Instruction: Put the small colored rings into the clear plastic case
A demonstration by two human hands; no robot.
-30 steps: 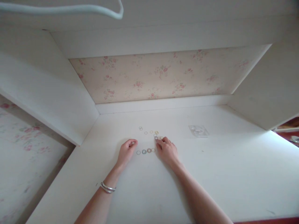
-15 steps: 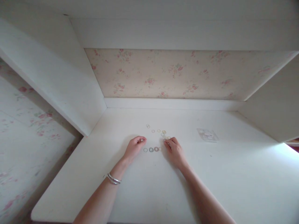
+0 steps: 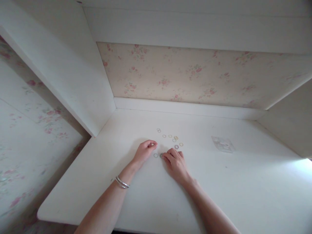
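Rings (image 3: pixel 176 149), small and thin, lie scattered at the middle of a white desk (image 3: pixel 219 195). Nearest, two silvery bangles (image 3: pixel 122 184) circle the left wrist. The right hand (image 3: pixel 175 164) has its fingertips lowered onto a grey ring (image 3: pixel 161 156); whether they pinch it or only touch it, I cannot tell. Just left lies another thin ring (image 3: pixel 154 155). The left hand (image 3: pixel 145 151) rests with thumb and fingers drawn together; whether anything is between them is unclear. Farther back, gold and pale rings lie loosely, a few overlapping. They look light, perhaps slippery and easily nudged, best pinched by the rim. Far right sits a clear packet (image 3: pixel 222 144); beyond, floral wallpaper (image 3: pixel 182 74).
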